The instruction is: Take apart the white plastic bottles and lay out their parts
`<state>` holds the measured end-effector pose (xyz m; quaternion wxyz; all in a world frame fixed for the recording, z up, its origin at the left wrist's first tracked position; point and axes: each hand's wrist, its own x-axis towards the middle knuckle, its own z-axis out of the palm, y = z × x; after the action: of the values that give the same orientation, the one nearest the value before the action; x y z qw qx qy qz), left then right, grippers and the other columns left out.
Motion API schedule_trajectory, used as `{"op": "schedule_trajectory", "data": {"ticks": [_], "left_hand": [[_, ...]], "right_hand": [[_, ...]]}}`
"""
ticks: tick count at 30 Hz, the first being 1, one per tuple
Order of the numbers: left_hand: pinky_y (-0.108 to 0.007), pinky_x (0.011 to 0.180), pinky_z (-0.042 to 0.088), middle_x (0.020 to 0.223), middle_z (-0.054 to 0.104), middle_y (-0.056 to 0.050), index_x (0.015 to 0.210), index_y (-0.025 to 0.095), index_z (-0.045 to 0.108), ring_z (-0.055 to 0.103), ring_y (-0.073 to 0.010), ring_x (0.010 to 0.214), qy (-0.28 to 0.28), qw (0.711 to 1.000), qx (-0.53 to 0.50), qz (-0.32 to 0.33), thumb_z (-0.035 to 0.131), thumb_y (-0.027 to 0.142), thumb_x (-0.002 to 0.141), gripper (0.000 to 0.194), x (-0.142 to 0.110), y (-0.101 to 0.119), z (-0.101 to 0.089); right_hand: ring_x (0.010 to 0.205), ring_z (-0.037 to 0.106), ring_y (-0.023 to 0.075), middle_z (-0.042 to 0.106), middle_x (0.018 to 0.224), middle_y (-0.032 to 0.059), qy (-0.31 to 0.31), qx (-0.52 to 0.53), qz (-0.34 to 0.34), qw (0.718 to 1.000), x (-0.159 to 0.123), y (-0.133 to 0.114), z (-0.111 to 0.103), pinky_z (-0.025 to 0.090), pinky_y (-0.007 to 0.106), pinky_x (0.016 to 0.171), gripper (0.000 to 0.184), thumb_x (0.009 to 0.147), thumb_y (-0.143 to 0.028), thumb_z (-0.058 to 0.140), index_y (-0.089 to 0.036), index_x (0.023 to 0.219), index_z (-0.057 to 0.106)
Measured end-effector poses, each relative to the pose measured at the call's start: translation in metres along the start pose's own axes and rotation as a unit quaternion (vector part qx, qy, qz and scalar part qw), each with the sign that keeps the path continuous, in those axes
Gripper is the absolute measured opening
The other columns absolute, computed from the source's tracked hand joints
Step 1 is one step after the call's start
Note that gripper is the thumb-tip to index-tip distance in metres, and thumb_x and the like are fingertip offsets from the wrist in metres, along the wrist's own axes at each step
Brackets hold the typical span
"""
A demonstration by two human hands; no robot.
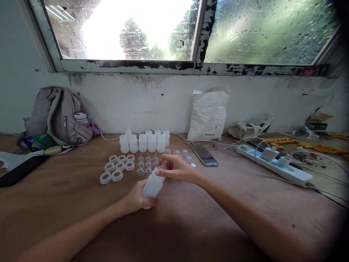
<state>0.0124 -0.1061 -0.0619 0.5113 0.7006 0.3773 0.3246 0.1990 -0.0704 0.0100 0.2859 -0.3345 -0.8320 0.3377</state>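
My left hand (pixel 137 196) is wrapped round the body of a milky white baby bottle (pixel 152 186), tilted with its top to the upper right. At that top, my right hand (pixel 174 168) is closed with thumb and fingers on the screw ring (pixel 156 172). Part of a clear teat shows between those fingers; the rest is hidden. Just beyond the hands stand several clear teats (pixel 140 165) in rows. To their left lie several translucent screw rings (pixel 109 167). White bottle bodies (pixel 142 143) stand behind, and clear caps (pixel 188 158) lie partly hidden past my right hand.
A phone (pixel 205 155) lies right of the caps, with a white power strip (pixel 274 165) and cables farther right. A white plastic package (pixel 208 114) leans on the wall. At the left are a grey backpack (pixel 58 116) and a black flat object (pixel 20 173).
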Motion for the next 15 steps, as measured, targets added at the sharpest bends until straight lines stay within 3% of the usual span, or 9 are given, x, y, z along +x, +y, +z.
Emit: {"op": "schedule_trajectory", "data": {"ticks": [4,8,10,13,15], "left_hand": [[-0.022,0.051,0.033,0.066,0.053,0.0,0.081,0.013,0.053,0.046,-0.0117,0.057,-0.062,0.997,-0.039,-0.023,0.064,0.023,0.059,0.027,0.001,0.002,-0.005],[-0.023,0.051,0.035,0.065,0.053,0.0,0.082,0.012,0.054,0.047,-0.0126,0.057,-0.071,0.995,-0.061,-0.038,0.063,0.023,0.058,0.028,0.002,0.006,-0.008],[-0.023,0.052,0.036,0.066,0.052,0.0,0.081,0.013,0.054,0.047,-0.0125,0.058,-0.071,0.995,-0.062,-0.04,0.063,0.023,0.058,0.027,0.002,0.008,-0.008],[-0.022,0.051,0.036,0.066,0.051,0.001,0.08,0.013,0.054,0.047,-0.0121,0.058,-0.072,0.995,-0.055,-0.042,0.064,0.022,0.058,0.026,0.001,0.012,-0.007],[-0.022,0.051,0.036,0.065,0.051,0.001,0.079,0.014,0.054,0.047,-0.0118,0.057,-0.071,0.995,-0.057,-0.045,0.064,0.022,0.057,0.025,0.001,0.013,-0.007]], "right_hand": [[0.055,0.042,0.0079,0.05,0.066,-0.0025,-0.08,0.002,-0.031,0.996,-0.003,-0.007,-0.015,0.034,0.018,0.047,0.03,0.07,-0.036,0.061,-0.019,0.094,0.057],[0.067,0.05,0.0095,0.053,0.094,0.0014,-0.129,-0.008,-0.026,0.991,-0.006,-0.007,-0.025,0.042,0.019,0.055,0.051,0.067,-0.029,0.063,-0.027,0.115,0.047],[0.065,0.052,0.0094,0.054,0.093,0.0021,-0.124,-0.006,-0.002,0.992,-0.006,-0.003,-0.025,0.042,0.018,0.051,0.053,0.068,-0.031,0.062,-0.027,0.118,0.045],[0.06,0.053,0.0098,0.058,0.082,0.0025,-0.121,0.017,0.025,0.992,-0.004,0.0,-0.024,0.041,0.017,0.044,0.038,0.076,-0.036,0.052,-0.022,0.112,0.05],[0.065,0.056,0.0112,0.059,0.086,0.0035,-0.134,0.036,0.013,0.99,-0.004,-0.002,-0.024,0.044,0.018,0.046,0.033,0.077,-0.035,0.051,-0.02,0.106,0.054]]}}
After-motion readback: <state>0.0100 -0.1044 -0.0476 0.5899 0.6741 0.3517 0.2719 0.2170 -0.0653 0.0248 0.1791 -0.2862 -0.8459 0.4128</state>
